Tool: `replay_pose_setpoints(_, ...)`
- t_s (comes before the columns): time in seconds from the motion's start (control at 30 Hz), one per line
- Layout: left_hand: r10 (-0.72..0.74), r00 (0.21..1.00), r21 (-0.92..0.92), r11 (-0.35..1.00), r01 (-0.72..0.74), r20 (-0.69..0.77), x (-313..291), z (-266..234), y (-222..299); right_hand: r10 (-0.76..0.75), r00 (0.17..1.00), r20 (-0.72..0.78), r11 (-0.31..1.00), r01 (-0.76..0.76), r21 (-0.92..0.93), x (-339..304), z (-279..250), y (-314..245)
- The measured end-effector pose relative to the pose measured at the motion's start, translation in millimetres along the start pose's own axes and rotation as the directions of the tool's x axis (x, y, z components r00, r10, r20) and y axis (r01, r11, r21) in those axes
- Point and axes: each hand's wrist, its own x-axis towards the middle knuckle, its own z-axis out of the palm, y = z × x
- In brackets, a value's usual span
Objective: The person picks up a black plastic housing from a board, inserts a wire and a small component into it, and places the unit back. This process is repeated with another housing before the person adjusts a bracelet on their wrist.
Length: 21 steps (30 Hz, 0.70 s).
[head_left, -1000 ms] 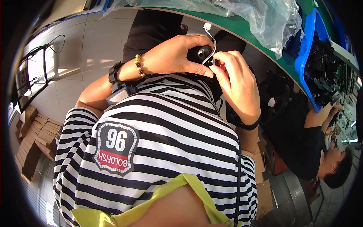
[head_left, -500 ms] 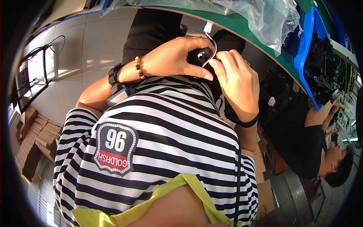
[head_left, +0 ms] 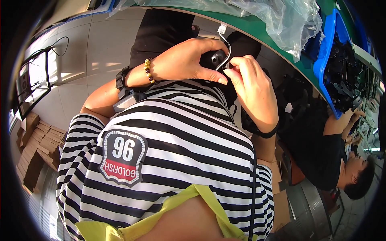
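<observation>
Upper centre of frame: left hand [head_left: 187, 60] wrapped around black part [head_left: 212, 59]; right hand [head_left: 251, 90] pinching white wire [head_left: 227, 50] beside it.

A factory work room is shown. A long green work table [head_left: 257, 28] is seen, with clear plastic bags [head_left: 281, 16] and a blue bin [head_left: 327, 60] of black parts on it. Flat cardboard boxes [head_left: 36, 148] are stacked on the floor.
</observation>
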Motion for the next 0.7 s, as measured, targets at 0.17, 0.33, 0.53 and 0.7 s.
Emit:
replay_pose_setpoints(0.17, 0.084, 0.996, 0.047, 0.995, -0.083, -0.025, 1, 0, -3, 0.061, 0.991, 0.120, 0.973, -0.032, -0.227, 4, 1, 2)
replay_pose_setpoints(0.33, 0.023, 0.999, -0.033, 0.999, -0.024, -0.030, 4, -4, -3, 0.046, 0.999, -0.011, 0.979, -0.047, -0.201, 8, 7, 6)
replay_pose_setpoints(0.53, 0.057, 0.996, -0.001, 0.998, -0.057, -0.075, 2, -2, -4, -0.025, 0.991, -0.132, 0.994, 0.040, 0.107, 11, 10, 5)
replay_pose_setpoints(0.7, -0.007, 0.999, 0.015, 1.000, 0.007, -0.043, 3, -2, -2, -0.053, 0.997, -0.055, 0.994, 0.058, 0.089, 7, 4, 11)
